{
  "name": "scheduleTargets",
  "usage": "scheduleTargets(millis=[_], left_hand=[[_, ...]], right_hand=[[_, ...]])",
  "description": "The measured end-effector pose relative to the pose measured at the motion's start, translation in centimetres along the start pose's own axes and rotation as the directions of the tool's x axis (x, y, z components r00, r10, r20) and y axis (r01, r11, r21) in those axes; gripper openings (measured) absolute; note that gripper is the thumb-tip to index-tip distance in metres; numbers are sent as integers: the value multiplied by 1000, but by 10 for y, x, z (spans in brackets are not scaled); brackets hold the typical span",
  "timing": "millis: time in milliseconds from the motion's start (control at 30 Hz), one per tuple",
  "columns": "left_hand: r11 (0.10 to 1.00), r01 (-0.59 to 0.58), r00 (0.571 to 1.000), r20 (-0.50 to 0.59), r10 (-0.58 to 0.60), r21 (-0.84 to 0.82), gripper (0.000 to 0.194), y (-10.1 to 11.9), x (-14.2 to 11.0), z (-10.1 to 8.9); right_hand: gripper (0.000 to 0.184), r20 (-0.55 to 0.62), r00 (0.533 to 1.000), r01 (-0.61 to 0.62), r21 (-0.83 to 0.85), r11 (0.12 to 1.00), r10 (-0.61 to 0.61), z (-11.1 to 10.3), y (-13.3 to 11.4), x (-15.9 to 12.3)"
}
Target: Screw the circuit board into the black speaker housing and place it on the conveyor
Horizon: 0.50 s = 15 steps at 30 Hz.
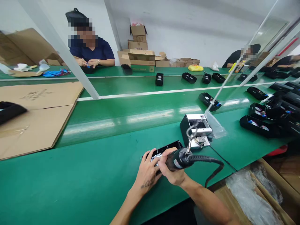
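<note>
My right hand (172,170) is wrapped round a black electric screwdriver (180,158) whose cable (211,164) loops off to the right. Its tip is hidden behind my hands, over a black plastic housing (167,147) lying on the green belt (93,175). My left hand (147,170) rests on the housing's left side with fingers curled over it, holding it down. Part of a round silvery piece shows inside the housing between my fingers. Just beyond stands a black and metal box (195,128) with a hook on it.
Flat cardboard sheets (35,115) lie at the left. Several black housings (257,125) sit along the belt at right and farther back. A white frame post (63,50) crosses the view. A person in a dark shirt (90,51) works opposite. A plastic-lined carton (255,193) stands lower right.
</note>
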<state>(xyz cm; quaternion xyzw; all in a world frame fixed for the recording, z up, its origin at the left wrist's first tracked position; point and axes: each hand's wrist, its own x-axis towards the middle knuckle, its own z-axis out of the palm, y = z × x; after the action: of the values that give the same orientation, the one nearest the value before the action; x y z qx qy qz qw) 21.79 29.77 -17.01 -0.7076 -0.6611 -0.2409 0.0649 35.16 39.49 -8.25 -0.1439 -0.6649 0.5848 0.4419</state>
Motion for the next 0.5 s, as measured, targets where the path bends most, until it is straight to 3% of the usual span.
scheduleTargets(millis=[100, 233, 400, 500], left_hand=[[1000, 6, 1000, 1, -6, -10, 32, -1, -1, 3], [1000, -8, 1000, 7, 8, -24, 24, -2, -1, 2], [1000, 9, 1000, -3, -9, -22, 32, 0, -2, 2], [1000, 9, 1000, -29, -10, -26, 41, 4, 0, 1]], right_hand=[[32, 29, 995, 100, -109, 989, -97, -1, -6, 3], [33, 43, 992, 124, -90, 988, -120, 1, -7, 6], [32, 28, 975, 220, -197, 955, -219, -1, -3, 5], [28, 72, 993, 97, -96, 991, -90, -3, 2, 0]])
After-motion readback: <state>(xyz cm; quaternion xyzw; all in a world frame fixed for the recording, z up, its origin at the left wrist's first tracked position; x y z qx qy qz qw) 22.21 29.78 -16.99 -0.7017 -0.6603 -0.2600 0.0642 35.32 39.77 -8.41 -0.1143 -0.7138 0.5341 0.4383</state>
